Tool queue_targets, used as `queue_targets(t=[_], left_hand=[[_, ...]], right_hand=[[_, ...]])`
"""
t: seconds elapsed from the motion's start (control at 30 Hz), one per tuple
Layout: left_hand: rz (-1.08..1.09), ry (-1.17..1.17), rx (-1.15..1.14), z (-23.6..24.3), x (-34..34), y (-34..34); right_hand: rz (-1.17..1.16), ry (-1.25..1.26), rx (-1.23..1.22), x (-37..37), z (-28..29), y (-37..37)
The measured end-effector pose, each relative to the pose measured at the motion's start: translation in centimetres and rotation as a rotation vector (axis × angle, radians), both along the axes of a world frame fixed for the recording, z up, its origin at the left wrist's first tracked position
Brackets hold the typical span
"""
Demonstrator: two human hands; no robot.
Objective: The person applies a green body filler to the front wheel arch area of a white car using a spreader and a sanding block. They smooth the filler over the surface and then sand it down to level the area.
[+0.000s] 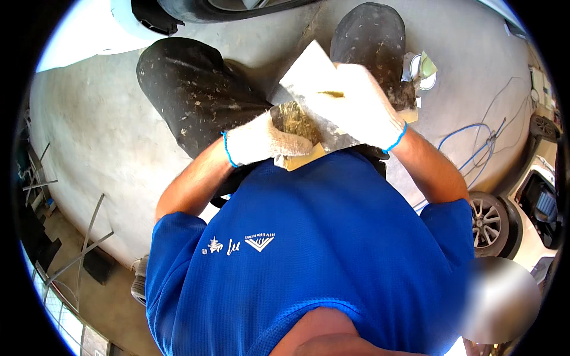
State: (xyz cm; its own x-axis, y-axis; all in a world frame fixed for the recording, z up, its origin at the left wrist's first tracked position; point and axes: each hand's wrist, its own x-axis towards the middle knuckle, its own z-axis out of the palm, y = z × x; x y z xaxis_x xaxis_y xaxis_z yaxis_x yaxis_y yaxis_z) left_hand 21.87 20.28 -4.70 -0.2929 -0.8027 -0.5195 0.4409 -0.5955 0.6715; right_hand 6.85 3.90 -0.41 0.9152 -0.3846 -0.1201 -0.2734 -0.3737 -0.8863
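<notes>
In the head view, my left hand (270,140), in a white knit glove with a blue cuff, grips a flat board (295,121) smeared with mottled yellow-brown residue, its thumb lying across the lower part. My right hand (362,104), gloved the same way, is closed on a pale flat piece (306,65) with a white upper corner, held overlapping the board. A little yellow material shows by my right fingers. Both hands are above my lap, between my dark, stained knees. I cannot make out exactly where the two pieces touch.
A round can (426,82) with a greenish flat piece sits beside my right knee. Coiled hose and cable (482,145) lie on the right floor. A white car panel (80,32) and tyre are ahead, a car wheel (487,222) at right, metal strips (86,249) at left.
</notes>
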Motion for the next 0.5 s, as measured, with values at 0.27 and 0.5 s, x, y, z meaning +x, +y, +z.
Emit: queue_targets(t=[0.27, 0.5], left_hand=[[0.246, 0.570, 0.125, -2.4, -1.7, 0.4], [0.002, -0.127, -0.086, 0.6, 3.7, 0.5]], right_hand=[[0.235, -0.120, -0.012, 1.4, -0.6, 1.5], [0.053, -0.052, -0.179, -2.4, -0.6, -5.8]])
